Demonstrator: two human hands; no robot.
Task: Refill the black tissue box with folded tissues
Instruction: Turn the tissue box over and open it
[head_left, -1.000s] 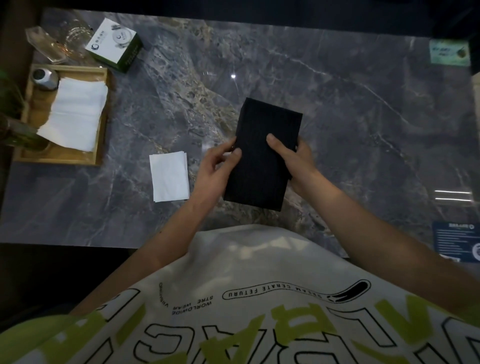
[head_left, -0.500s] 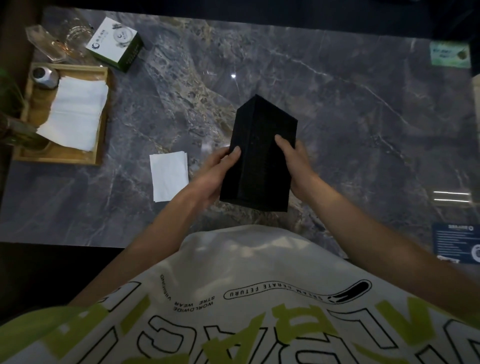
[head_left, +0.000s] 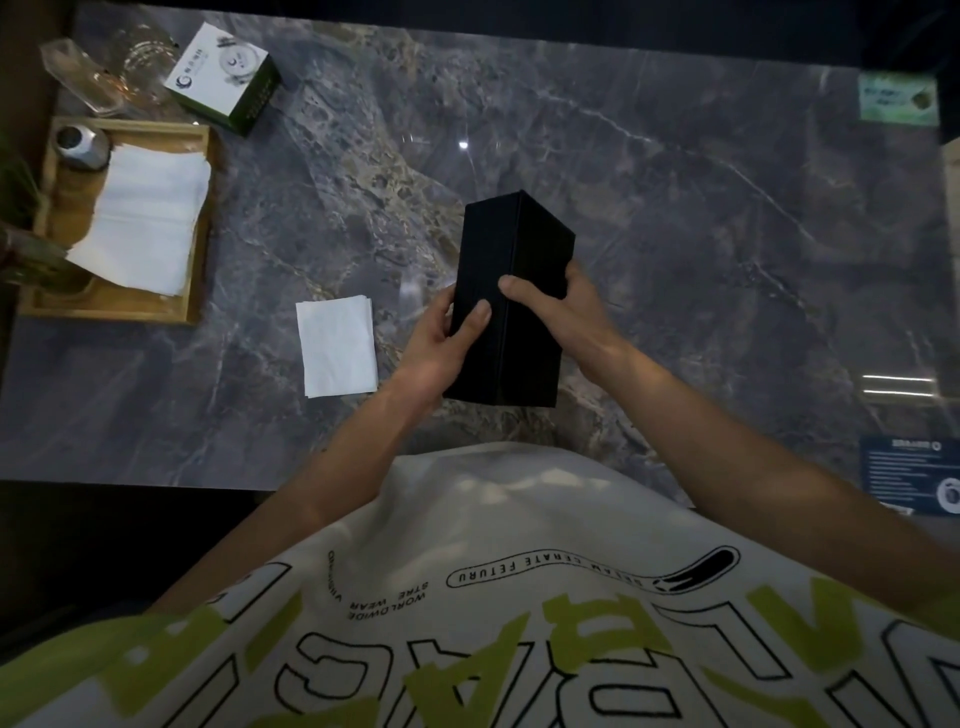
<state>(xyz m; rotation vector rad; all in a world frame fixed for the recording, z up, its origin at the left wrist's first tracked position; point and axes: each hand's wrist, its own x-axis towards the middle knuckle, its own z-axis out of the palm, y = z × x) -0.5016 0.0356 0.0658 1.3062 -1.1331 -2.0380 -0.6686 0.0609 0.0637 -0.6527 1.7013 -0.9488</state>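
Black tissue box (head_left: 519, 358) in grip of left hand (head_left: 441, 351), right hand (head_left: 563, 312); "WORLDWIDE" shirt (head_left: 519, 514) below.

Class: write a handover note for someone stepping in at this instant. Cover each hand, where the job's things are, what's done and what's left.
Hands: left hand has a grip on the box from its left side, and right hand from its right, thumb across the top edge.
Things: the box is held tilted over the table, and no opening shows. The folded tissues lie stacked on the table, left of the box.
Done: box in hand.
Left: open it, load the folded tissues, close it.
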